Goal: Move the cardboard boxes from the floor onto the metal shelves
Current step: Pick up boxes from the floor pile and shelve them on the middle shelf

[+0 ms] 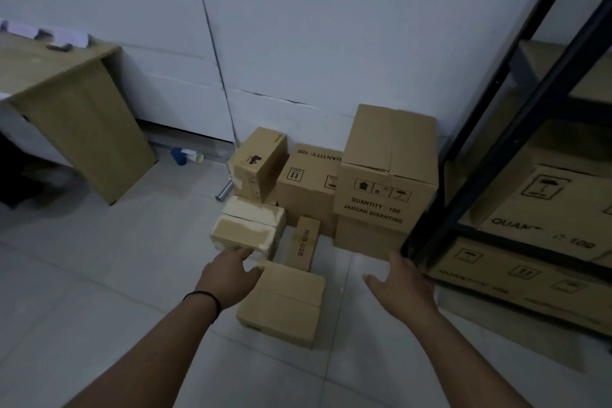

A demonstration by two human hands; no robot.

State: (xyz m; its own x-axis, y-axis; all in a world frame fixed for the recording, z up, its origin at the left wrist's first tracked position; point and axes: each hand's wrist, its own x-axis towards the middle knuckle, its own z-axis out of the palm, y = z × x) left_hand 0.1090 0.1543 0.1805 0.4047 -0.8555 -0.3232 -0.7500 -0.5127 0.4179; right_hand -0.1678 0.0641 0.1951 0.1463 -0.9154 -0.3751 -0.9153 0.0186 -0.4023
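Note:
Several cardboard boxes stand on the tiled floor by the wall. Nearest me lies a small plain box (284, 303). Behind it stands a narrow HUB-USB box (304, 243), a taped box (248, 228) and a tilted small box (260, 162). A tall QUANTITY 100 box (385, 172) sits on another box, with one more box (308, 182) behind. My left hand (228, 275) reaches out with relaxed fingers over the near box's left corner, holding nothing. My right hand (402, 288) is spread open, to the right of that box. The dark metal shelves (490, 149) rise at the right.
Large printed boxes (543, 209) lie on the lower shelf levels. A wooden desk (76, 109) stands at the left with papers on top. A blue and white pipe piece (183, 156) and a metal strip lie by the wall. Bare tiles spread in front and left.

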